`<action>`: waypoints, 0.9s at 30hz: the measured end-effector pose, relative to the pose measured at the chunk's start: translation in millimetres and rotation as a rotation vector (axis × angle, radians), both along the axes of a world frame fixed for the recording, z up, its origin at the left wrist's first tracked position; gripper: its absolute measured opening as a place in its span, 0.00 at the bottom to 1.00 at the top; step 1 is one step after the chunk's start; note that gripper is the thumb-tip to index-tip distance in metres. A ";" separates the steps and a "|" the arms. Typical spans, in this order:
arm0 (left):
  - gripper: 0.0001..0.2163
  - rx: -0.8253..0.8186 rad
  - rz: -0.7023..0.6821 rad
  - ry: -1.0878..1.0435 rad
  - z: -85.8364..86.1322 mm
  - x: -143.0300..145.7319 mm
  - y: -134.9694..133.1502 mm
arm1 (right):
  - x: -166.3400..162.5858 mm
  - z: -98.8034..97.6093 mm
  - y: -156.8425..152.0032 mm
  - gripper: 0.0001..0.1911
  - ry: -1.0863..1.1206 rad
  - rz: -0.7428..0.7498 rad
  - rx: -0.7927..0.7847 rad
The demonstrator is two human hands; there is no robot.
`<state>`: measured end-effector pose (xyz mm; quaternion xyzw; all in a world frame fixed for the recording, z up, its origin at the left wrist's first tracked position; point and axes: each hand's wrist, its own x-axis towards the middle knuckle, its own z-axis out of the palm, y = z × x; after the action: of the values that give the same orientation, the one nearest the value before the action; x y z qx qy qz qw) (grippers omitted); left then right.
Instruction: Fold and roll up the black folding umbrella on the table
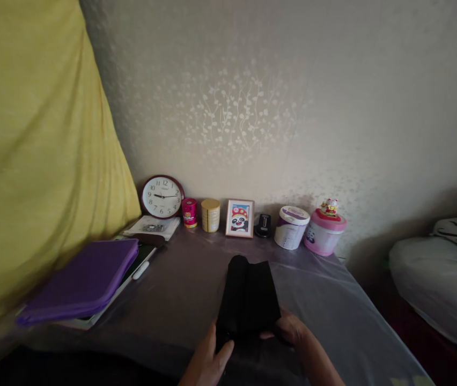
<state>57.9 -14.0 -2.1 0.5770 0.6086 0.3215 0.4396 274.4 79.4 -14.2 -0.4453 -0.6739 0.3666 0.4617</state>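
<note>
A folded black cloth (248, 297) lies lengthwise on the grey-covered table (180, 289), its near end toward me. My left hand (208, 359) rests at the cloth's near left corner, thumb pressed against the fabric. My right hand (288, 328) grips the near right edge, fingers curled round the fabric. Both wrists enter from the bottom of the view.
A purple zip case (83, 281) lies on papers at the left with a white pen (140, 269). Along the wall stand a round clock (162, 197), a red tin (189, 213), a yellow tin (210, 215), a panda picture frame (240, 218), a white tub (291, 227) and a pink tub (325, 231). Yellow curtain (31, 161) at left; bedding (437, 284) at right.
</note>
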 end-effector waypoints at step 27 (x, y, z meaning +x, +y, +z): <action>0.32 -0.030 -0.108 0.389 4.7 12.2 1.2 | -20.3 33.6 -54.1 0.21 -0.313 -0.377 -0.109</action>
<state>70.1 -12.8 2.6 0.6533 0.6550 0.1710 0.3389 254.1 25.3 19.4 -0.6387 -0.6217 0.2362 0.3871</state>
